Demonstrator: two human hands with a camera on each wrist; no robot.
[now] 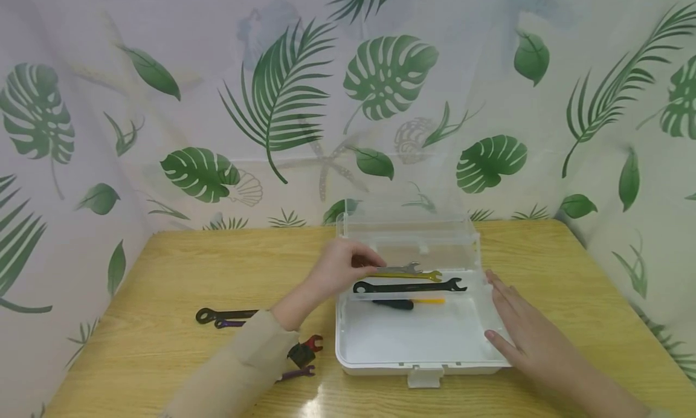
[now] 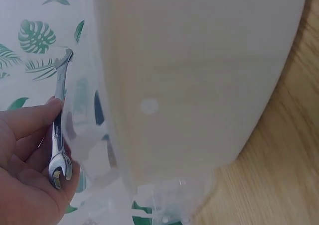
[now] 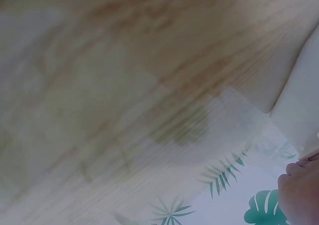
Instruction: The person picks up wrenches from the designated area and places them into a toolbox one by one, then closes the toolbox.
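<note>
My left hand (image 1: pixel 348 267) pinches a small silver wrench (image 1: pixel 399 268) by one end and holds it over the far side of an open clear plastic box (image 1: pixel 418 354). The left wrist view shows the silver wrench (image 2: pixel 59 130) between my fingers (image 2: pixel 30 118). Inside the box lie a yellow wrench (image 1: pixel 415 276), a black wrench (image 1: pixel 408 287) and a black-handled screwdriver (image 1: pixel 405 303). My right hand (image 1: pixel 513 318) rests flat with straight fingers against the box's right rim.
The box's lid (image 1: pixel 408 225) stands open at the back. On the wooden table (image 1: pixel 163 267) left of the box lie a black wrench (image 1: pixel 223 314), a purple wrench (image 1: pixel 231 324) and a red-and-black tool (image 1: pixel 306 350). Leaf-print curtains surround the table.
</note>
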